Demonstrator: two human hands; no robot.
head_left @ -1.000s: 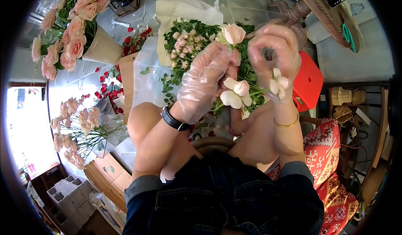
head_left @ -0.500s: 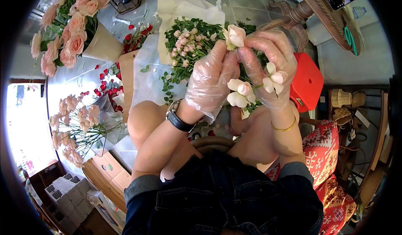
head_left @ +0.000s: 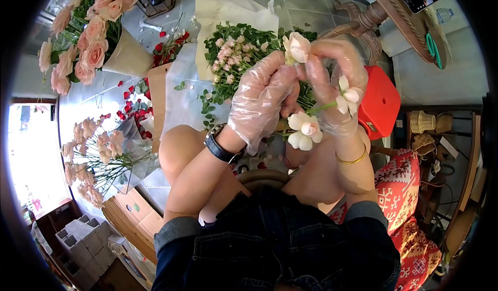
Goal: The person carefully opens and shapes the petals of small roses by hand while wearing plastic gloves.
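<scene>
In my left hand [head_left: 263, 96], under a clear plastic glove, thumb and fingers pinch a pale cream-pink rose [head_left: 297, 47] just below its bloom. My right hand [head_left: 338, 86], gloved too, has its fingers curled in a pinch at the right side of that bloom; its upper fingers are slightly blurred. Two more white blooms hang below: an open rose [head_left: 305, 130] between the hands and a smaller rose [head_left: 348, 95] in front of my right palm. A green stem runs between them. Where the stems join is hidden by my fingers.
Behind my hands, a bunch of small pink spray roses [head_left: 231, 57] lies on paper [head_left: 207, 13]. A bucket [head_left: 127, 55] of pink roses stands left. Red petals [head_left: 128, 107] litter the floor. A red stool [head_left: 381, 101] is right, with scissors [head_left: 433, 50] on a wooden table [head_left: 402, 24].
The held rose has moved slightly right. My right hand has shifted right and its fingers have bent more. The lower blooms have swung down and right, the lower one turning its face up.
</scene>
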